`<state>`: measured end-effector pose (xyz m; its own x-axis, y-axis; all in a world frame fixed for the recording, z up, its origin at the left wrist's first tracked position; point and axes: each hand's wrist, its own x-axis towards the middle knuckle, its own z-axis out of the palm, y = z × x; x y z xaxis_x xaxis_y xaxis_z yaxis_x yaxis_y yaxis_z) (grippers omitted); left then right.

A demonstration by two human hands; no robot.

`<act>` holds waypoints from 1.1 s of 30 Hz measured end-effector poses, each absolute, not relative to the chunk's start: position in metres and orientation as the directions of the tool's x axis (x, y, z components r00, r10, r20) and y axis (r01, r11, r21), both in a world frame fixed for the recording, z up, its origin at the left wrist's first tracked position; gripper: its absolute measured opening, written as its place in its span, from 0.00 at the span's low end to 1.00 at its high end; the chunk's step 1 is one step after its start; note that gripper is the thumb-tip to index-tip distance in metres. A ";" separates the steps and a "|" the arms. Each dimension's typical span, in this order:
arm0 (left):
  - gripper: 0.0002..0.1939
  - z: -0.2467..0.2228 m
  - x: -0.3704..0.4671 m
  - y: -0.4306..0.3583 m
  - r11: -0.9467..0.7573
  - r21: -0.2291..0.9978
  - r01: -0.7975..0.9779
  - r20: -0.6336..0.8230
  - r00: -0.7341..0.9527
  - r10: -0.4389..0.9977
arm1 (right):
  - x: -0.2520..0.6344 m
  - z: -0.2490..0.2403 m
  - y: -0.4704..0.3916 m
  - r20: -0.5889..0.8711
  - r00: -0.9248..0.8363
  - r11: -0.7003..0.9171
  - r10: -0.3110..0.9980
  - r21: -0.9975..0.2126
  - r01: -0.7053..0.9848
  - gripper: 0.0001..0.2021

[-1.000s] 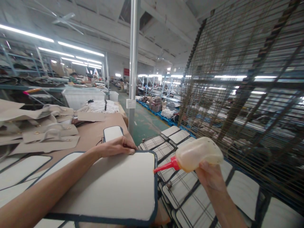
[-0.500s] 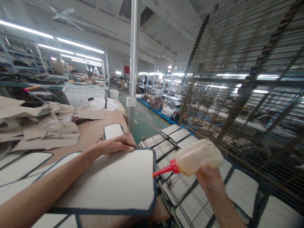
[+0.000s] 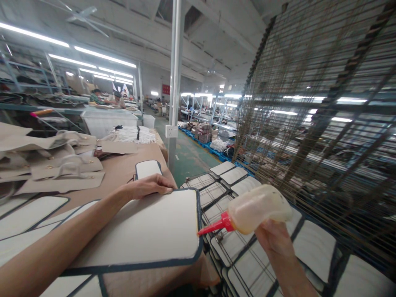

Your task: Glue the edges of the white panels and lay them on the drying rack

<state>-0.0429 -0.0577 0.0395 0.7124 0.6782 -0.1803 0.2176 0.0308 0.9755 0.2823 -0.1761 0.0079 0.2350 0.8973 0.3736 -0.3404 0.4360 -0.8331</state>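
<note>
- The wire rack (image 3: pixel 309 103) filled the upper right of the frame.
- The brown table (image 3: pixel 123 163) ran from centre left to the lower middle, with tan pieces (image 3: pixel 68 169) heaped at centre left.
- The pole (image 3: pixel 175 82) stood upright near the top centre, 1 socket (image 3: pixel 171 131) on it.
- The panel (image 3: pixel 154 231), pale with a dark border, lay at lower centre, its right end near the table's edge.
- The bottle (image 3: pixel 260 208) was right of centre, tilted, its nozzle end lower and pointing left.
- The right hand (image 3: pixel 274 235), lower right, was closed round the bottle's underside; some fingers were hidden behind it.
- The left hand (image 3: pixel 154 183), near the centre, had its fingers bent and nearly closed on the panel's top edge.
- The small panel (image 3: pixel 148 169) lay just beyond the left hand.
- The red nozzle (image 3: pixel 215 227) had its tip at the panel's right border; whether they touched was unclear.
</note>
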 end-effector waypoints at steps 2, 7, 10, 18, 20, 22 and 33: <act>0.16 0.039 -0.044 -0.057 0.036 0.976 0.213 -0.180 0.705 0.686 | 0.281 0.009 -0.179 0.365 0.252 0.437 0.896 -0.825 -0.359 0.34; 0.15 0.036 -0.047 -0.054 0.068 0.977 0.202 -0.189 0.673 0.715 | 0.277 0.015 -0.184 0.350 0.260 0.427 0.900 -0.831 -0.358 0.34; 0.15 0.034 -0.048 -0.052 0.097 0.979 0.180 -0.192 0.647 0.738 | 0.278 0.014 -0.183 0.373 0.254 0.444 0.893 -0.827 -0.346 0.34; 0.15 0.024 -0.052 -0.047 0.186 0.977 0.101 -0.210 0.564 0.799 | 0.284 0.000 -0.183 0.404 0.381 0.514 0.832 -0.819 -0.254 0.33; 0.15 0.019 -0.052 -0.045 0.190 0.979 0.071 -0.198 0.536 0.821 | 0.279 0.001 -0.184 0.405 0.493 0.559 0.770 -0.800 -0.216 0.37; 0.15 0.014 -0.052 -0.042 0.194 0.980 0.036 -0.185 0.507 0.842 | 0.274 0.003 -0.184 0.387 0.582 0.585 0.715 -0.787 -0.195 0.40; 0.20 -0.008 -0.040 -0.044 0.226 0.966 -0.122 -0.172 0.346 0.922 | 0.265 0.000 -0.174 0.407 0.668 0.668 0.622 -0.722 -0.182 0.30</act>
